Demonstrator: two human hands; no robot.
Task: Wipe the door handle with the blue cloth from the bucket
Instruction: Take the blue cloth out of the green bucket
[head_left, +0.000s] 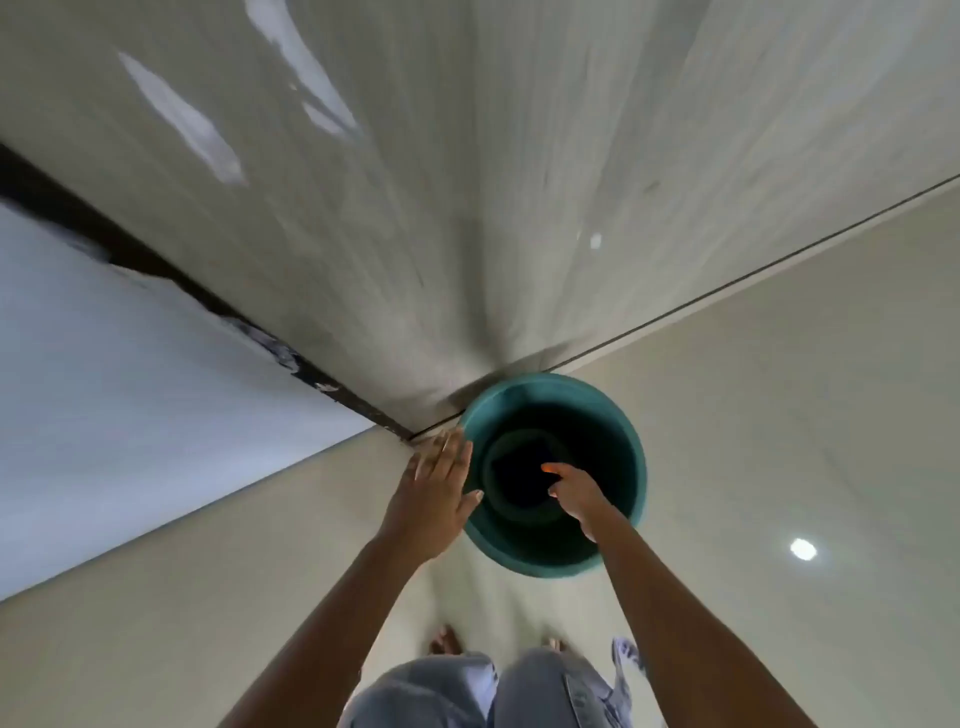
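A teal bucket (631, 457) stands on the floor against the base of a pale wall, seen from straight above. Its inside is dark and the blue cloth cannot be made out in it. My left hand (439, 486) is flat with fingers together, resting by the bucket's left rim. My right hand (574, 491) reaches down into the bucket's mouth with fingers curled; whether it holds anything is hidden by the dark interior. No door handle is in view.
A pale grey wall (415, 182) rises ahead, meeting a white door or panel (130, 395) on the left along a dark seam. Glossy cream floor tiles (779, 415) spread to the right. My legs in light jeans and bare feet show at the bottom.
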